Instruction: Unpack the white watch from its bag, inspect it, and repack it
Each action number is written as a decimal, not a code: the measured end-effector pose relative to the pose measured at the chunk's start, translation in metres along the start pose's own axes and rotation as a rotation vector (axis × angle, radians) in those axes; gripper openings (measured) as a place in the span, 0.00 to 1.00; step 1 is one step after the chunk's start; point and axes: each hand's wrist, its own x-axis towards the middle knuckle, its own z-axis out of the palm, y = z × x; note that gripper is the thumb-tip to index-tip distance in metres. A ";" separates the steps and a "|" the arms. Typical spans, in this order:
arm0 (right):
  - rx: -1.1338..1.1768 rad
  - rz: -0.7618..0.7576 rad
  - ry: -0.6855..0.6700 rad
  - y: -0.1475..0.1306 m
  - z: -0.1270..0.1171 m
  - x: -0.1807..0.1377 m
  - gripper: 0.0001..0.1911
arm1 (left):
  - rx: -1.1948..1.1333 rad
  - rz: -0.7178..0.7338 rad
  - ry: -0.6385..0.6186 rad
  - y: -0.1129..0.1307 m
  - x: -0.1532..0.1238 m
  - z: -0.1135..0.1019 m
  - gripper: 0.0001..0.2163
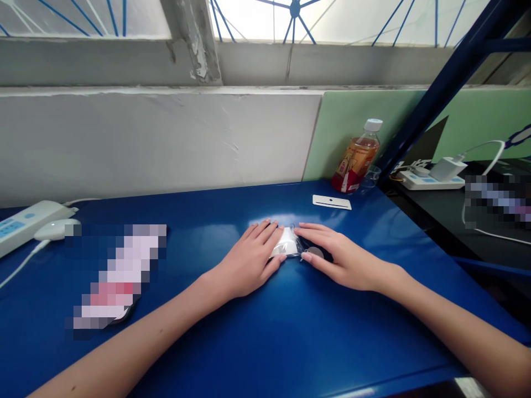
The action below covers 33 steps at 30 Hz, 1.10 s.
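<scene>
Your two arms come in over the near edge of the blue tabletop [290, 342]. Your left hand [249, 260] and your right hand [342, 258] lie flat in the middle of it, side by side. The fingers of both hands are stretched out straight and close together, not curled round anything.

Between them sits a small white packet [286, 243] in clear wrap. Your left fingertips rest on its left side and your right fingertips on its right side. A little round thing [314, 253] lies by your right thumb; I cannot tell what it is.

It looks like you are pressing the packet down flat. To pick it up, you would need to bend your fingers and get them under an edge, because it lies thin on the tabletop.

There is lots of bare blue room near you. The right edge of the tabletop is close to your right arm, so mind it. Farther back lie a white card [332, 202] and a bottle [355, 160], near the wall [166, 143].
</scene>
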 end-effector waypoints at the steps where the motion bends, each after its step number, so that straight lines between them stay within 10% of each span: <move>1: -0.028 -0.018 -0.001 0.000 0.002 0.000 0.25 | 0.006 -0.001 -0.005 0.000 0.000 0.000 0.27; 33: -0.336 -0.097 0.070 -0.003 0.018 0.001 0.23 | 0.041 0.002 -0.004 0.001 0.000 0.001 0.26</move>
